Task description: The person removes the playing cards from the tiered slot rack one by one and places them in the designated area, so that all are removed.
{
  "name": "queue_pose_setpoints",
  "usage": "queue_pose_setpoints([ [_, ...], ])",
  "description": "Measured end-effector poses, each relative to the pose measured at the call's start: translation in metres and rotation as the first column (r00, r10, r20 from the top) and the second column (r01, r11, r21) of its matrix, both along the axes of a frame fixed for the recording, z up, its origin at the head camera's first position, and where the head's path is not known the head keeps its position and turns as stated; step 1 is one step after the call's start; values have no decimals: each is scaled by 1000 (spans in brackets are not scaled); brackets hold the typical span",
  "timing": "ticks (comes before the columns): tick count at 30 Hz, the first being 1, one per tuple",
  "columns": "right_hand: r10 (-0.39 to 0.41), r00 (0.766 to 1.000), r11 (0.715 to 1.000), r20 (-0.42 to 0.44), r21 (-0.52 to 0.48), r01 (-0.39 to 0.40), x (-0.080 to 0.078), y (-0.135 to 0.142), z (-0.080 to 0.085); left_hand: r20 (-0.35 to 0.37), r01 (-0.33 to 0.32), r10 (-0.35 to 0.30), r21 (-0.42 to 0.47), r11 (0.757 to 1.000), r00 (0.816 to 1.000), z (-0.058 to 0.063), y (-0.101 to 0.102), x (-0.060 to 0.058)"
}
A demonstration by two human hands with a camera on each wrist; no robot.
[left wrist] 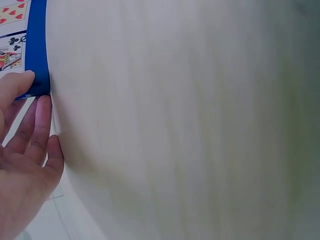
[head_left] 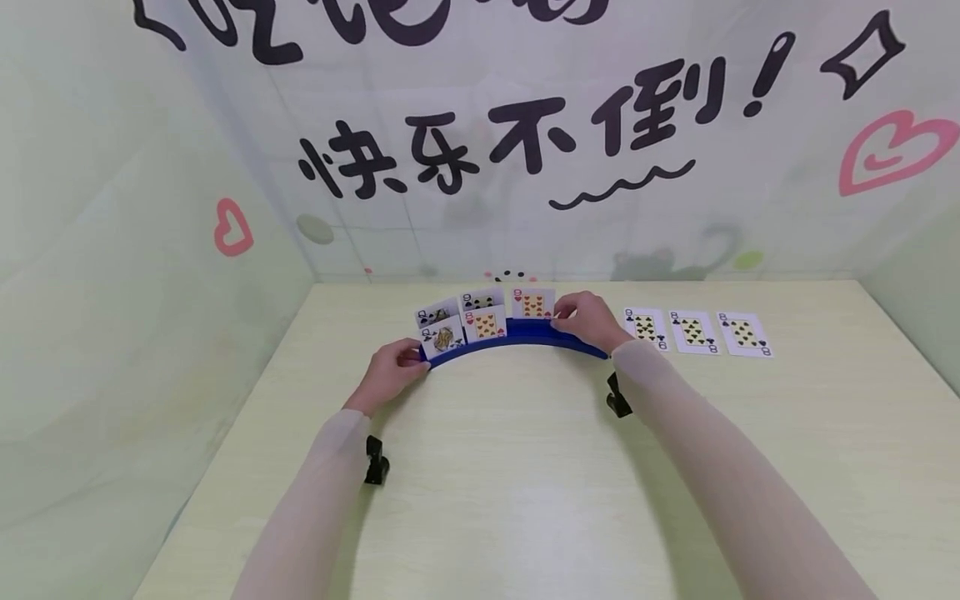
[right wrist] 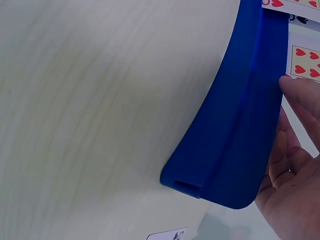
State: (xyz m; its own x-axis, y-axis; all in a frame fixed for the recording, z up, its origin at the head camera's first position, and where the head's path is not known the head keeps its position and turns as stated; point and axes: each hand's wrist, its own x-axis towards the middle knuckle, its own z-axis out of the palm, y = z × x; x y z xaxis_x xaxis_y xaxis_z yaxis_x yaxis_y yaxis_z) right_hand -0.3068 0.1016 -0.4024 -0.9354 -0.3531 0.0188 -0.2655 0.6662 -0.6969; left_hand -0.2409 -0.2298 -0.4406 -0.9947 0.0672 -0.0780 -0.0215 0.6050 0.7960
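A curved blue card holder (head_left: 528,332) stands on the table, with playing cards upright in two rows at its left part. The front row has a queen of clubs (head_left: 442,338) and a hearts card (head_left: 486,323). Behind them, partly covered, are two black-suit cards (head_left: 480,298). My left hand (head_left: 390,371) grips the holder's left end, its thumb (left wrist: 22,82) on the blue edge. Beside them, my right hand (head_left: 588,321) pinches a nine of hearts (head_left: 533,305) by its lower right corner, at the holder's back. The right wrist view shows the holder's bare right end (right wrist: 220,165).
Three black-suit cards (head_left: 693,332) lie face up in a row on the table (head_left: 510,467), right of the holder. A printed cloth wall (head_left: 465,233) rises behind the table. Black devices (head_left: 377,461) sit at both wrists.
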Motion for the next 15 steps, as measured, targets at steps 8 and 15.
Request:
queue_pose_setpoints([
  [8, -41, 999, 999, -13, -7, 41, -3, -1, -3, 11, 3, -3, -23, 1000, 1000, 2, 0, -1],
  [15, -54, 999, 998, -8, -23, 54, -3, -1, -4, 21, 0, 1, -32, 999, 1000, 3, 0, -2],
])
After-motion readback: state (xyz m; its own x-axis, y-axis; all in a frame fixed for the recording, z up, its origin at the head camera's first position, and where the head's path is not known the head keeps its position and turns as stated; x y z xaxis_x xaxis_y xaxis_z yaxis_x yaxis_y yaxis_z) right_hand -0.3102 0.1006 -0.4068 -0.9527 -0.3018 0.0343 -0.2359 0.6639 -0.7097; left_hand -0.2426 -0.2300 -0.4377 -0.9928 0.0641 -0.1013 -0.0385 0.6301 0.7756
